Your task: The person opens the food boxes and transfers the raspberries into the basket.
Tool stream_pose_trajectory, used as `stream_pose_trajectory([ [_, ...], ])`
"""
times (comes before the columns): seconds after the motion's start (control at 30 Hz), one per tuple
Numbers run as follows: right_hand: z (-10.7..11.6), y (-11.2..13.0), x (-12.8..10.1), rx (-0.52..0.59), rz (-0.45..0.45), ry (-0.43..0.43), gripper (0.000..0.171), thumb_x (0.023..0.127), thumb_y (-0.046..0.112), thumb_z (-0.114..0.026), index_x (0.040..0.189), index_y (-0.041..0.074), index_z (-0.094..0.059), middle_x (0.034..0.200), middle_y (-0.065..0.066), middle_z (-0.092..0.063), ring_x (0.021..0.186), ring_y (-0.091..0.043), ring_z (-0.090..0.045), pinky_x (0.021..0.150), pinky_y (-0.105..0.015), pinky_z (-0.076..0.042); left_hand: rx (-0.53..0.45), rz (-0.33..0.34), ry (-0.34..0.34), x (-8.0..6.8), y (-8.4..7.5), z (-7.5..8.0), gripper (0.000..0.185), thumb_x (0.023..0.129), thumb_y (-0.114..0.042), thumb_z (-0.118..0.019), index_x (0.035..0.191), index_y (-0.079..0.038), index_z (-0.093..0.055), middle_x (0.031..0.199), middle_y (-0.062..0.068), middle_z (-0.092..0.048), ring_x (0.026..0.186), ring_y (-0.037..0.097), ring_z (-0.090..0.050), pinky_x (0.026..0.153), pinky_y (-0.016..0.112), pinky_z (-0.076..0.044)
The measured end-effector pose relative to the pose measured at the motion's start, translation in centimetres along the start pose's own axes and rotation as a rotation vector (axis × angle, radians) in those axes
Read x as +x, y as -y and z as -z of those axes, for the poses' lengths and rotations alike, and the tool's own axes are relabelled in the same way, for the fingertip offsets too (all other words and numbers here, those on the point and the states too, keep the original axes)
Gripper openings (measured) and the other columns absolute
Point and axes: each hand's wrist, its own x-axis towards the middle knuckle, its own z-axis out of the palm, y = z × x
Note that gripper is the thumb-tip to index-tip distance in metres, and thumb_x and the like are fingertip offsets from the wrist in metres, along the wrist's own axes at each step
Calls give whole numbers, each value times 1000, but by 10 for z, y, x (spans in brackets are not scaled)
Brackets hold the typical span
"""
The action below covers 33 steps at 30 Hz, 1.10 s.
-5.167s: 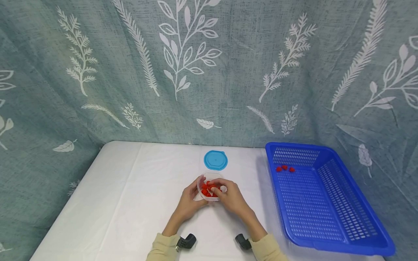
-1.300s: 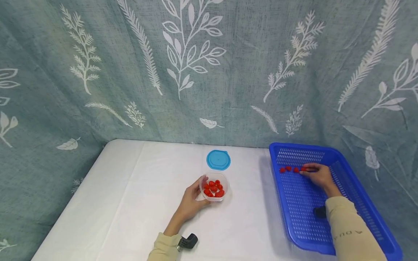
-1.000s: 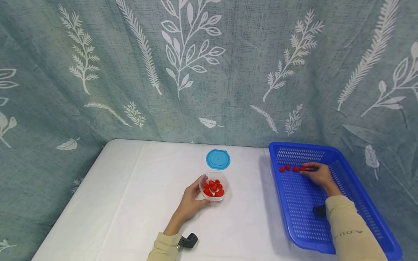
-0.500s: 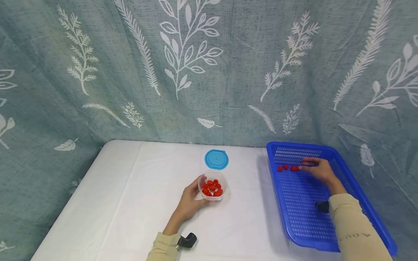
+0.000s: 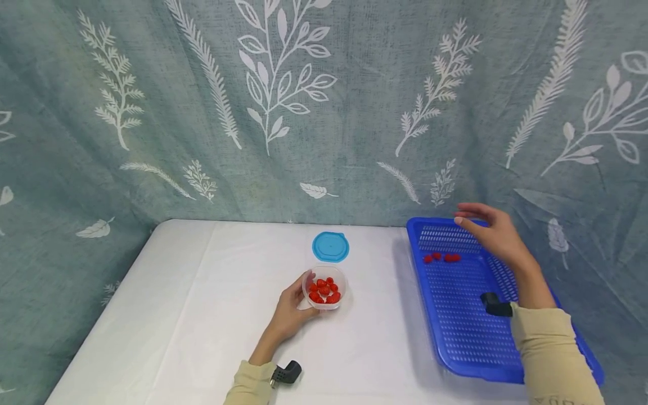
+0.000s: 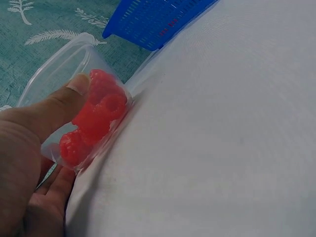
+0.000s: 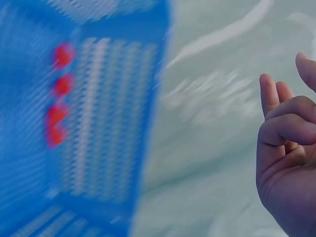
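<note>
My left hand (image 5: pixel 288 319) grips a clear plastic container (image 5: pixel 325 272) standing on the white cloth. Red raspberries (image 5: pixel 324 291), several of them, lie inside it. In the left wrist view my thumb lies along the container's wall, over the raspberries (image 6: pixel 96 121). My right hand (image 5: pixel 498 236) is raised above the far right part of the blue basket (image 5: pixel 471 332), its fingers loosely bent and holding nothing. Several more raspberries (image 5: pixel 448 257) sit in a row on the basket's floor near its back wall. The right wrist view shows that row of raspberries (image 7: pixel 62 85), blurred, and my hand (image 7: pixel 291 153) apart from it.
A blue lid (image 5: pixel 331 247) lies flat on the white tablecloth (image 5: pixel 228 281), just behind the container. The green leaf-patterned curtain (image 5: pixel 349 129) hangs behind the table. The basket's tall slotted sides border the table's right side.
My right hand moved from the container into the basket, set a raspberry at the row's right end, let go and rose. The row has one more raspberry. My left hand kept hold of the container.
</note>
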Motion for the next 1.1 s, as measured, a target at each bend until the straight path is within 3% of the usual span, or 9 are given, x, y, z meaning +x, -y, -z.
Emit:
stream_pose_trajectory([
  [0.17,-15,60,-21,28,60,11,41,100,30,-65,136,9,-62,111,13,-71,104,9,-60,81,-8,-50,5,26,-13,-4,-15,-2,88,79,6,-80,156,-5,-39,153,18,-49,147,32,-41,119,42,-34],
  [0.23,-22,78,-31,56,74,29,39,101,30,-65,135,11,-62,113,10,-71,101,7,-64,75,-11,-52,2,33,-14,-6,-23,-2,87,79,7,-79,155,-3,-39,153,19,-49,147,33,-41,120,42,-33],
  [0.3,-30,94,-40,95,91,42,37,101,27,-65,133,10,-63,111,10,-71,87,1,-69,60,-17,-51,-6,31,-15,-8,-29,-1,86,79,7,-79,155,-3,-40,153,20,-49,147,33,-41,120,42,-33],
  [0.37,-39,107,-50,133,108,58,35,101,25,-65,133,10,-63,110,12,-70,77,-5,-72,56,-21,-52,-13,28,-18,-9,-30,-1,85,79,8,-78,155,-3,-40,153,20,-49,147,33,-41,120,43,-33],
  [0.43,-53,118,-58,151,108,62,33,101,23,-66,132,11,-64,110,9,-70,55,-6,-62,44,-24,-45,-12,29,-21,-9,-30,-1,85,79,8,-78,155,-3,-40,153,19,-49,147,32,-41,120,42,-34],
  [0.5,-69,126,-65,152,106,62,32,100,21,-66,131,12,-65,110,2,-71,44,-6,-48,39,-25,-40,-12,26,-21,-9,-31,-1,85,79,8,-78,154,-3,-41,153,19,-50,147,32,-41,120,43,-34],
  [0.6,-97,130,-73,145,101,58,29,98,19,-69,127,14,-68,108,-6,-71,41,-7,-27,35,-26,-29,1,27,-19,-7,-28,-2,85,80,6,-79,155,-3,-40,153,18,-50,147,32,-41,119,42,-35],
  [0.83,-166,117,-76,129,54,137,27,94,11,-72,121,12,-71,105,-7,-73,43,-7,-32,39,-22,-33,1,10,-16,1,0,-2,88,79,6,-80,156,-6,-39,154,15,-49,147,30,-42,119,40,-35],
  [1.1,-228,86,-74,167,-15,192,24,92,6,-73,116,8,-73,100,-3,-73,48,-8,-36,42,-20,-38,-41,-17,8,1,4,2,87,80,0,-83,156,-10,-41,154,11,-50,147,27,-42,120,36,-35],
])
